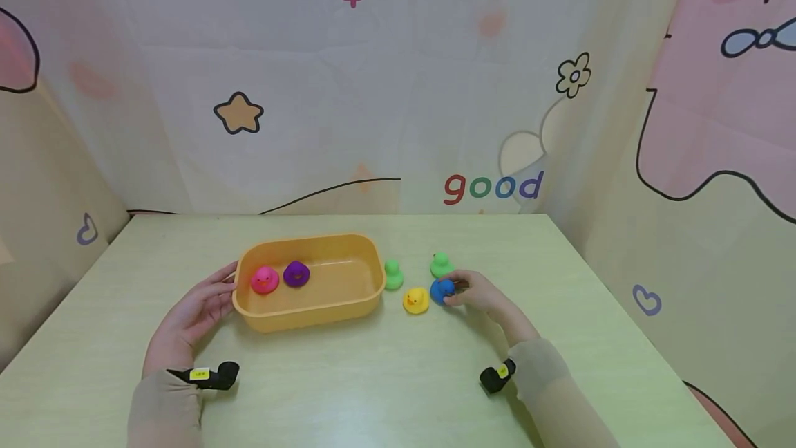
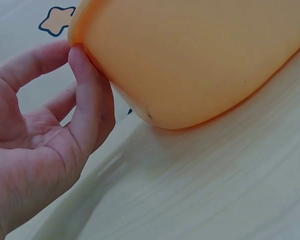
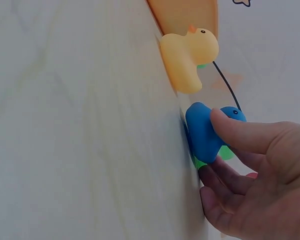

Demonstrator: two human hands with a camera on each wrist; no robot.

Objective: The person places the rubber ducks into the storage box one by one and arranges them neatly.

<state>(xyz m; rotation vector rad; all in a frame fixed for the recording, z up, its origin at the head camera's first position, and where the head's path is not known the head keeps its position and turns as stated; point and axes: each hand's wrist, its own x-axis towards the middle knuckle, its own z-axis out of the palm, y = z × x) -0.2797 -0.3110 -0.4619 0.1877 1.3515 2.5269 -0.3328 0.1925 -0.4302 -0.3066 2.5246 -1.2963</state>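
With the thumb and fingers of my right hand point(image 1: 481, 292), I grip a blue rubber duck point(image 1: 442, 292) on the table. In the right wrist view, the thumb lies across the blue duck's point(image 3: 204, 132) side; the fingertips behind it are partly hidden. My left hand point(image 1: 200, 304) holds the left end of an orange-yellow plastic basin point(image 1: 311, 310). The left wrist view has its thumb and fingertips meeting at the basin's point(image 2: 190, 65) rim. Inside the basin sit a pink duck point(image 1: 264, 280) and a purple duck point(image 1: 296, 274), both toward the left.
A yellow duck point(image 1: 416, 301) stands between the basin and the blue duck. One green duck point(image 1: 393, 275) is close by the basin's right end; another green duck point(image 1: 441, 265) stands just behind the blue one. A printed cloth wall point(image 1: 398, 109) rises behind the pale table point(image 1: 348, 386).
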